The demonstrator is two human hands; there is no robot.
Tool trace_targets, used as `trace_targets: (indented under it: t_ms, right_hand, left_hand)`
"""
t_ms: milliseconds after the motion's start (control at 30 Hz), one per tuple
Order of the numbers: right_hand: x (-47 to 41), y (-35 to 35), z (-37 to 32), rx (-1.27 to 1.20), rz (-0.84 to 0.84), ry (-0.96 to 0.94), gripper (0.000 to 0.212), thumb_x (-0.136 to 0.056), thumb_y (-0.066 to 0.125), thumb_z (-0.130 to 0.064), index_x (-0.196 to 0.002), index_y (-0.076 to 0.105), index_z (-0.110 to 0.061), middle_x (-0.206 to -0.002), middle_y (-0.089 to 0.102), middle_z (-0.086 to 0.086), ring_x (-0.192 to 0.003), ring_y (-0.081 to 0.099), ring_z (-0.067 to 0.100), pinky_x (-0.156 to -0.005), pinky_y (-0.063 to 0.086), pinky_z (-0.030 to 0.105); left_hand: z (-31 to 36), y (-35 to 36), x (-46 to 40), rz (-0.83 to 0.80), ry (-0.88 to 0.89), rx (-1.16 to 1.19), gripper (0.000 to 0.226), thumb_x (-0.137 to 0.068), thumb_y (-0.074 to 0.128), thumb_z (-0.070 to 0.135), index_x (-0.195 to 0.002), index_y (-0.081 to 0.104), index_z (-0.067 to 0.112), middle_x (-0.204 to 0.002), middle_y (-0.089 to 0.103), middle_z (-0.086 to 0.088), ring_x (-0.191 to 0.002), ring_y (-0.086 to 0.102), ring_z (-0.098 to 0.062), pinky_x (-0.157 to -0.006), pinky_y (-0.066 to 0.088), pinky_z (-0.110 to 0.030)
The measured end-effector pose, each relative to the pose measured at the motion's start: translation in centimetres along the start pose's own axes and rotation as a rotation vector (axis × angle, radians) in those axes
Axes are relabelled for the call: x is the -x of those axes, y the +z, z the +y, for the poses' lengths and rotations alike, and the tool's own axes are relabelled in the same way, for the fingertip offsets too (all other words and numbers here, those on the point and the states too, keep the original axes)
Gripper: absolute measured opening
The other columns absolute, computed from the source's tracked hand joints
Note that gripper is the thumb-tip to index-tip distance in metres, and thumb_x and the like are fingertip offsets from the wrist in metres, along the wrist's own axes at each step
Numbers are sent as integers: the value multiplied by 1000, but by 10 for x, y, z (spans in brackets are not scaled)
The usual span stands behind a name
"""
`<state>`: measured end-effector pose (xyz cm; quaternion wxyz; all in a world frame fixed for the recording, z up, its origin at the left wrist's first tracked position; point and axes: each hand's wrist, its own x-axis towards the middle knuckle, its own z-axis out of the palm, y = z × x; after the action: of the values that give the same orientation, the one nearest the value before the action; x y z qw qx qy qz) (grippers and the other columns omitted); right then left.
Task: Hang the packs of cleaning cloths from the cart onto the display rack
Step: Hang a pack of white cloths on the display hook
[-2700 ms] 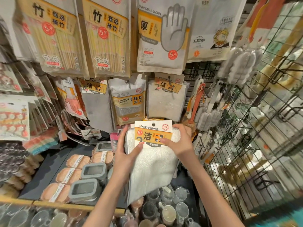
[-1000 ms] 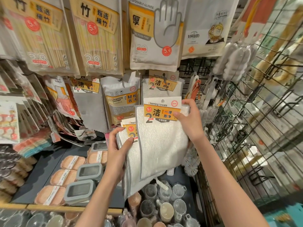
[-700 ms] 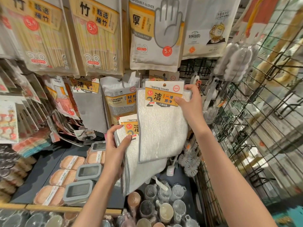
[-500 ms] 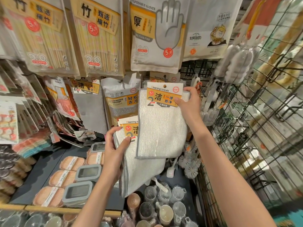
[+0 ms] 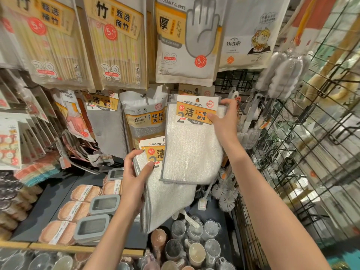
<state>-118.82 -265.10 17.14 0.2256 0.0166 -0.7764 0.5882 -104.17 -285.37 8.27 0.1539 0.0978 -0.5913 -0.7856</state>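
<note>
Right hand (image 5: pixel 224 117) pinches a cloth pack (image 5: pixel 191 145) at the rack; left hand (image 5: pixel 134 182) grips spares (image 5: pixel 165 199). Next: hook its hole.

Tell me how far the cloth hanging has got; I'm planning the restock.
Done: one orange-carded cleaning towel pack already hangs on the rack. In hand: the right hand holds a white towel pack up at that hook, not visibly hooked. Left: the left hand grips more white cloth packs; the cart is out of view.

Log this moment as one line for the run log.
right hand: holds pack at rack hook | left hand: holds spare packs | step: hanging, not yet released
</note>
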Motion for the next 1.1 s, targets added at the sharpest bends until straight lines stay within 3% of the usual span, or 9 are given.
trace_targets:
  t_ms: [100, 233, 433, 567, 633, 700, 800, 1000, 1100]
  right_hand:
    - [-5, 5, 1, 38, -52, -17, 30, -84, 60, 4, -99, 49, -19, -108, 52, -12, -92, 52, 3, -78, 48, 22]
    - [-22, 14, 8, 80, -101, 22, 21, -88, 57, -1, -88, 61, -22, -118, 58, -4, -108, 50, 11, -85, 38, 22]
    - [-42, 21, 4, 231, -208, 18, 33, -90, 55, -5, -120, 57, -18, -133, 41, 7, -114, 45, 14, -86, 33, 14]
    - [-49, 25, 1, 282, -317, 58, 42, -89, 59, -10, -130, 50, -19, -138, 28, 10, -119, 39, 15, -88, 26, 4]
    - [-48, 24, 3, 317, -380, 88, 49, -90, 59, -16, -135, 44, -24, -147, 17, 12, -135, 28, 26, -108, 20, 18]
    - [-44, 22, 3, 351, -423, 115, 56, -91, 59, -21, -141, 37, -29, -153, 5, 12, -142, 13, 30, -115, 14, 32]
    - [-30, 16, 5, 316, -380, 88, 57, -90, 61, -22, -141, 37, -31, -155, -1, 9, -144, 8, 28, -115, 13, 35]
    - [19, 1, 9, 262, -378, 40, 44, -89, 62, -25, -131, 50, -27, -155, 1, 2, -144, 7, 21, -112, 9, 29]
    - [44, -3, 11, 229, -428, 16, 37, -90, 60, -30, -126, 53, -29, -153, 6, -4, -143, 9, 19, -111, 8, 28]
  left_hand:
    - [1, 1, 0, -5, -6, 2, 35, -86, 69, 12, -106, 57, 38, -127, 61, -11, -114, 59, -36, -95, 47, -60]
    - [2, 1, 1, -1, -9, 18, 35, -88, 64, 8, -104, 57, 38, -127, 61, -11, -113, 60, -36, -92, 49, -57]
    - [4, 1, 4, 13, -12, 30, 34, -89, 63, 6, -106, 57, 35, -126, 62, -10, -112, 61, -33, -92, 50, -53]
    - [5, -2, 6, 15, -16, 19, 33, -88, 64, 7, -104, 56, 36, -128, 61, -9, -114, 60, -33, -93, 50, -55]
    - [5, -2, 8, 19, -20, 17, 33, -88, 64, 7, -102, 57, 37, -127, 62, -9, -112, 61, -34, -89, 52, -53]
    - [5, -3, 9, 22, -27, 21, 34, -88, 64, 7, -101, 57, 38, -127, 61, -9, -110, 62, -34, -86, 53, -52]
    - [6, -3, 11, 29, -17, 9, 34, -88, 64, 8, -99, 57, 39, -129, 60, -8, -112, 61, -33, -87, 53, -52]
    - [9, 3, 12, 16, 6, -12, 36, -88, 64, 7, -99, 57, 41, -127, 60, -7, -108, 64, -26, -67, 57, -26]
    - [10, 8, 14, 18, 35, -36, 39, -88, 64, 7, -94, 58, 44, -130, 55, -8, -113, 60, -26, -71, 56, -26]
